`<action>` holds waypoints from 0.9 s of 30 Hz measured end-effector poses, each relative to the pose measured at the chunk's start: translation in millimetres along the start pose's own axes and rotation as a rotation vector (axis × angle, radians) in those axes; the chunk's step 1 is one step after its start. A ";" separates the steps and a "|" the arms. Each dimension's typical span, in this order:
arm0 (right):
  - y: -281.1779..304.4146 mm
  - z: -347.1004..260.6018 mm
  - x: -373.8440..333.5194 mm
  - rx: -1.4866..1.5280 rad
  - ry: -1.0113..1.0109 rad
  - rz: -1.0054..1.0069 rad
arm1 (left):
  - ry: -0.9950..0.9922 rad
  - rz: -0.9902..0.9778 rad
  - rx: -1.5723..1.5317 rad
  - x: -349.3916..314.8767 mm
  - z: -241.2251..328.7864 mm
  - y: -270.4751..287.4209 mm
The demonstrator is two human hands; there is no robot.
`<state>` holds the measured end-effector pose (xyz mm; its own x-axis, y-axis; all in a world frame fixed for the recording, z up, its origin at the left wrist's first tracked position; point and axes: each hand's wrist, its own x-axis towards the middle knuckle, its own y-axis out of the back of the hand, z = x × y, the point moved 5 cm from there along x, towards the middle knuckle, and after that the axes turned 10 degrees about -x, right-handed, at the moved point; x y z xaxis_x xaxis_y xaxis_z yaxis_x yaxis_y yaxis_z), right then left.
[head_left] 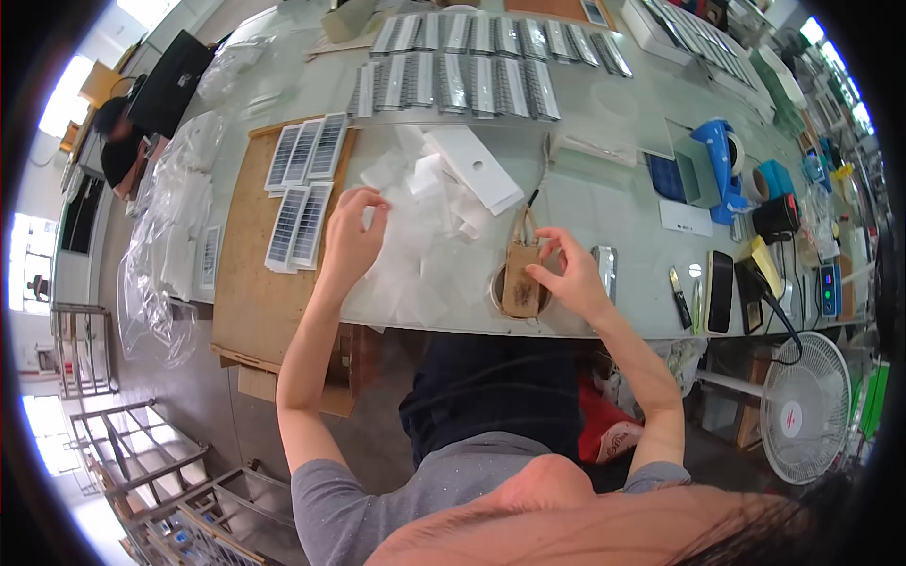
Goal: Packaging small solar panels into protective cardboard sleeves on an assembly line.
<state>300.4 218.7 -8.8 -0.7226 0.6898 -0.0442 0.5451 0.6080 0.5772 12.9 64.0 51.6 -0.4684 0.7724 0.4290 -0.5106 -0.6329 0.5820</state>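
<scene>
My left hand [356,234] is over the left side of the loose translucent white sheets [408,247]. Its fingers curl toward the thumb in a pinch, and anything thin between them cannot be made out. At the table's front, my right hand [573,275] is beside a worn brown block [521,281] with a loop on top and a cord behind it. Thumb and forefinger are apart, close to the block's right side; whether they touch it is unclear. A white flat box [475,168] with a round hole lies behind the sheets.
Panels with dark stripes [300,224] lie on a brown board [255,307] at left. Rows of silver packs [481,85] line the far side. To the right are a knife [679,297], a black phone-like slab [719,291] and a white fan [804,407] below the edge.
</scene>
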 end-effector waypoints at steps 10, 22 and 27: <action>9.9 -26.5 -15.0 0.033 0.237 -0.057 | 0.521 -0.190 -0.987 -83.0 91.1 -72.0; 0.0 -12.6 -18.0 -0.329 0.188 0.162 | -0.364 -0.266 -0.195 -165.0 86.5 -102.5; -0.5 -6.1 -17.0 -0.344 0.143 0.201 | -0.599 -0.289 -0.172 -162.3 83.2 -109.0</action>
<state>309.8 204.2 -3.3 -0.6816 0.7048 0.1966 0.5247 0.2835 0.8027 204.6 12.2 -23.9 0.1582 0.7761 0.6104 -0.6858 -0.3584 0.6334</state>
